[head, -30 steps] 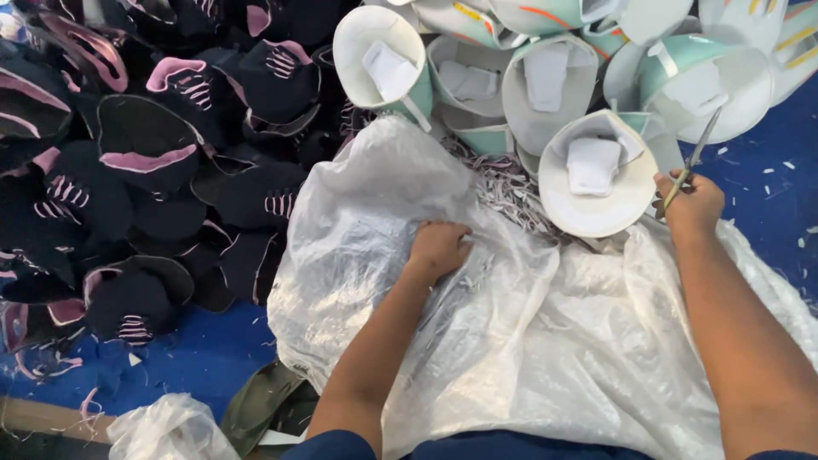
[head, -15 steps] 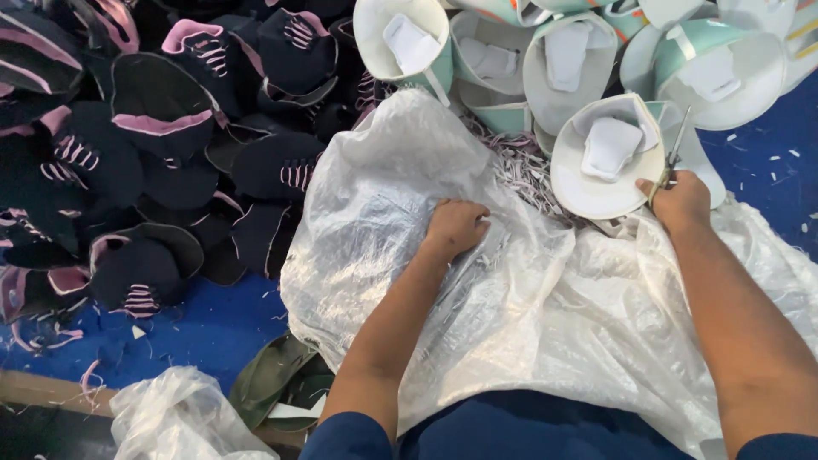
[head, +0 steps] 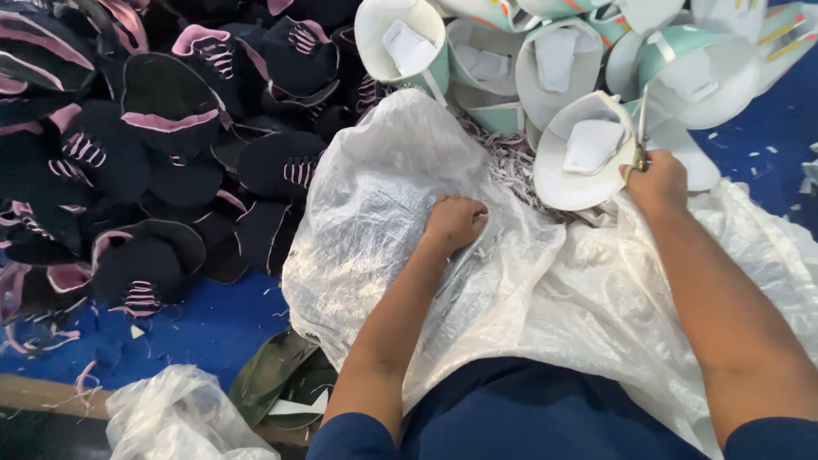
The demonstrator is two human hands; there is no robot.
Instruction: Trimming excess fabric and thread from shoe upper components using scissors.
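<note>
Left hand (head: 454,223): closed, gripping clear plastic sheet (head: 477,281) over lap | Right hand (head: 656,181): closed on small scissors (head: 641,128), beside white shoe upper (head: 584,153) at sheet's far edge | Rest: dark shoe uppers (head: 162,153) piled left, blue floor (head: 204,328)

Bright even overhead light, soft shadows, mild glare on plastic, slight blur

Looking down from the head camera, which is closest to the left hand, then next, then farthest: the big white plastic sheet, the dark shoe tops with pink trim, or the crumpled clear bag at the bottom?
From the left hand:
1. White plastic sheet: right under it, gripped.
2. Dark shoe tops with pink trim: heaped to its left.
3. Crumpled clear bag: bottom left corner, farthest.
</note>
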